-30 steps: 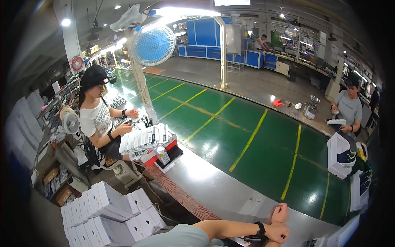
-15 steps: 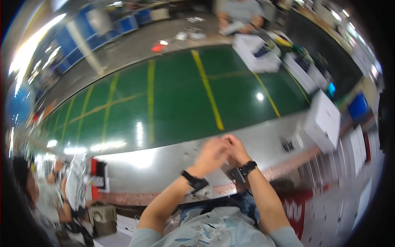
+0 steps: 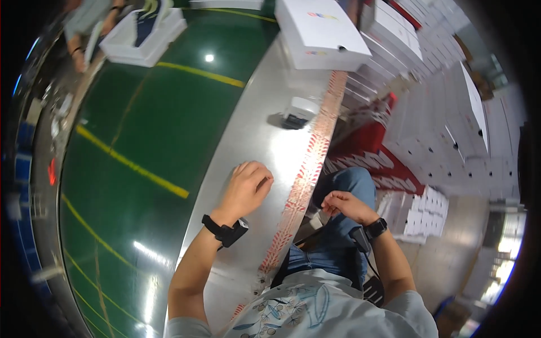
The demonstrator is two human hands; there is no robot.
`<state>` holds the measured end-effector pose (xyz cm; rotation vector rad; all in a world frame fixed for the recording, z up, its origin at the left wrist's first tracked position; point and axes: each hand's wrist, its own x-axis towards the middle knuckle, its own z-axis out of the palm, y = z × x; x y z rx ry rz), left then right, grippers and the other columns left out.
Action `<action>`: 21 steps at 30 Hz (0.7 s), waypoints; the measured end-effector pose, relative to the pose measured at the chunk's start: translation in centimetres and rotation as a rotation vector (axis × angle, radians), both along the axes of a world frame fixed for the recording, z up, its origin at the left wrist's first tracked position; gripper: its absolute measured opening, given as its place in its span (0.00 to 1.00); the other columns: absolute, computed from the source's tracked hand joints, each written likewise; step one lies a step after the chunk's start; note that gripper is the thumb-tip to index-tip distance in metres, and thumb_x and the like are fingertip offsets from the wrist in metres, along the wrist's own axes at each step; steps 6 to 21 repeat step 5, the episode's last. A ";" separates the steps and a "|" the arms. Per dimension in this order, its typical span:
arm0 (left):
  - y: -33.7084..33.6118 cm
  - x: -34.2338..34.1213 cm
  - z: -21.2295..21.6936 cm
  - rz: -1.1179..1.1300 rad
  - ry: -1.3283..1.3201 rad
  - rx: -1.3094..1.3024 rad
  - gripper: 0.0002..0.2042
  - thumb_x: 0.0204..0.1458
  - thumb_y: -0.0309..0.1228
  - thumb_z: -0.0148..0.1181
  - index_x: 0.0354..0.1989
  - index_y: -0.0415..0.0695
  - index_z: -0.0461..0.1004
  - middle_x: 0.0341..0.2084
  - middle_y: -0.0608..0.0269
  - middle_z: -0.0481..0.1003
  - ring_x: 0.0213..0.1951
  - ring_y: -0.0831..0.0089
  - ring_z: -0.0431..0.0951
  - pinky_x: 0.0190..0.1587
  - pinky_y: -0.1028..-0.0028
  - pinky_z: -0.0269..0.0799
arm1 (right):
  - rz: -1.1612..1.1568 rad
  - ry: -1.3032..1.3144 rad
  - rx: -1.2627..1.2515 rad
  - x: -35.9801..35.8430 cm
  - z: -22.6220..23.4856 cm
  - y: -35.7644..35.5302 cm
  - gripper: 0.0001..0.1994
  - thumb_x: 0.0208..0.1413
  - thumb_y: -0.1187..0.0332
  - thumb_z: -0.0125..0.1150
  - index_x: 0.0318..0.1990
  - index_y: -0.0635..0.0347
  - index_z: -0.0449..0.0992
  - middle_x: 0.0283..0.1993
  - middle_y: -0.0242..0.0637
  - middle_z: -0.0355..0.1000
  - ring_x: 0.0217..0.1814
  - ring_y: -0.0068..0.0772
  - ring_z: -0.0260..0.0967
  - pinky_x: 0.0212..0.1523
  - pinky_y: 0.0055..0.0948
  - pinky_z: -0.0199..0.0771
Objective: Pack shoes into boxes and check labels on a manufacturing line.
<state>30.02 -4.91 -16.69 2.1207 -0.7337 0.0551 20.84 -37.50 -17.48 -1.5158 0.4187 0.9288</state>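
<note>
My left hand (image 3: 247,188) hovers over the bare metal ledge (image 3: 225,146), its fingers loosely curled and nothing visible in them. To the right, past the ledge's edge, my right hand (image 3: 346,205) is held above my knee with thumb and fingers drawn together; nothing shows between them. Both wrists wear black straps with small devices. Farther along the ledge lies a small white and black object (image 3: 300,112), its kind unclear. Beyond it, a closed white shoebox (image 3: 321,31) sits at the far end.
A green conveyor belt (image 3: 152,129) with yellow lines runs along the left. On it stands an open white box (image 3: 141,53) holding a dark shoe (image 3: 147,25), beside another person's hand (image 3: 79,59). Stacked white boxes (image 3: 434,124) and a red printed panel (image 3: 366,152) are at the right.
My view has turned to the right. My hands, together over the ledge before, are now apart: the left over the metal, the right above my knee.
</note>
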 end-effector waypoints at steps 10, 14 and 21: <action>-4.7 4.4 -0.3 -0.370 0.331 -0.072 0.03 0.52 0.29 0.63 0.33 0.45 0.76 0.38 0.61 0.75 0.46 0.58 0.74 0.55 0.57 0.65 | -0.190 0.051 -0.186 -2.1 -5.6 -2.7 0.11 0.70 0.64 0.48 0.46 0.60 0.75 0.38 0.33 0.77 0.37 0.23 0.73 0.42 0.23 0.73; -4.7 4.4 -0.3 -0.370 0.331 -0.072 0.03 0.52 0.29 0.63 0.33 0.45 0.76 0.38 0.61 0.75 0.46 0.58 0.74 0.55 0.57 0.65 | -0.190 0.051 -0.186 -2.1 -5.6 -2.7 0.11 0.70 0.64 0.48 0.46 0.60 0.75 0.38 0.33 0.77 0.37 0.23 0.73 0.42 0.23 0.73; -4.7 4.4 -0.3 -0.370 0.331 -0.072 0.03 0.52 0.29 0.63 0.33 0.45 0.76 0.38 0.61 0.75 0.46 0.58 0.74 0.55 0.57 0.65 | -0.190 0.051 -0.186 -2.1 -5.6 -2.7 0.11 0.70 0.64 0.48 0.46 0.60 0.75 0.38 0.33 0.77 0.37 0.23 0.73 0.42 0.23 0.73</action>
